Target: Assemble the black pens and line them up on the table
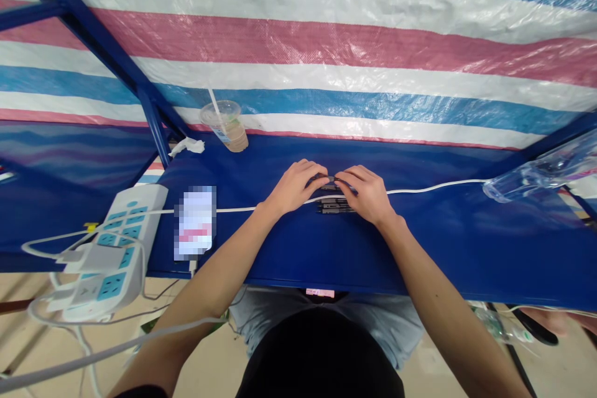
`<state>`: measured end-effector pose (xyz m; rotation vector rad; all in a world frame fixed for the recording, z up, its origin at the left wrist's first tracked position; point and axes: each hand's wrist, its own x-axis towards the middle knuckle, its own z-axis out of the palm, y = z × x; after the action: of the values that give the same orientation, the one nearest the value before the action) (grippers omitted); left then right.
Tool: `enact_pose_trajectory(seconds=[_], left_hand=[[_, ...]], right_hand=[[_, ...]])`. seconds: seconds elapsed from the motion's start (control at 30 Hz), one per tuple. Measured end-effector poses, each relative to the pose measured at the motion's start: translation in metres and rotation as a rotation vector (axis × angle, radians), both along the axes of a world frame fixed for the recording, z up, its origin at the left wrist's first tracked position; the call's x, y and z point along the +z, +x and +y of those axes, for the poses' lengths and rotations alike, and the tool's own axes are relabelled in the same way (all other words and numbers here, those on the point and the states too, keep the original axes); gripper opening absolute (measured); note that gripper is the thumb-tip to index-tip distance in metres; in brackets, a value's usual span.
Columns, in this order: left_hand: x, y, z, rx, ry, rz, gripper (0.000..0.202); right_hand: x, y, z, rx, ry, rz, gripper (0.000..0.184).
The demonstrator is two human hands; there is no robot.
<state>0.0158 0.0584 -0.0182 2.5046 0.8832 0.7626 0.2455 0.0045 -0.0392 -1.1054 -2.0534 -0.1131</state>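
Observation:
My left hand (293, 186) and my right hand (364, 191) meet over the blue table (420, 242), fingers curled. Together they pinch a small dark part (329, 185) between their fingertips. Just below the hands lie a few thin black strips (333, 205) side by side on the table. A white cable (433, 188) runs across the table under both hands.
A plastic cup of brownish drink with a straw (227, 125) stands at the back left. A phone (194, 222) lies left of my forearm. A white power strip with plugs (119, 249) hangs at the table's left edge. A clear plastic bottle (541, 174) lies at the right.

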Motion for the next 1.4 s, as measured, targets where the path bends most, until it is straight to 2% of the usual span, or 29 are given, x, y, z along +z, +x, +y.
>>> enact_pose_trajectory(seconds=[0.47,0.67,1.0,1.4], left_hand=[[-0.001,0.0,0.0,-0.017,0.009,0.002,0.029],[0.0,0.0,0.002,0.039,0.031,0.041,0.043],[-0.004,-0.005,0.007,0.207,0.041,-0.05,0.026],[-0.004,-0.006,0.008,0.227,0.03,-0.067,0.022]], right_hand=[[0.001,-0.002,-0.001,0.002,0.001,-0.012,0.019],[0.001,-0.001,0.0,-0.01,-0.019,-0.009,0.021],[-0.001,0.029,0.006,-0.166,-0.018,0.04,0.022],[-0.002,0.033,0.007,-0.174,0.001,0.066,0.022]])
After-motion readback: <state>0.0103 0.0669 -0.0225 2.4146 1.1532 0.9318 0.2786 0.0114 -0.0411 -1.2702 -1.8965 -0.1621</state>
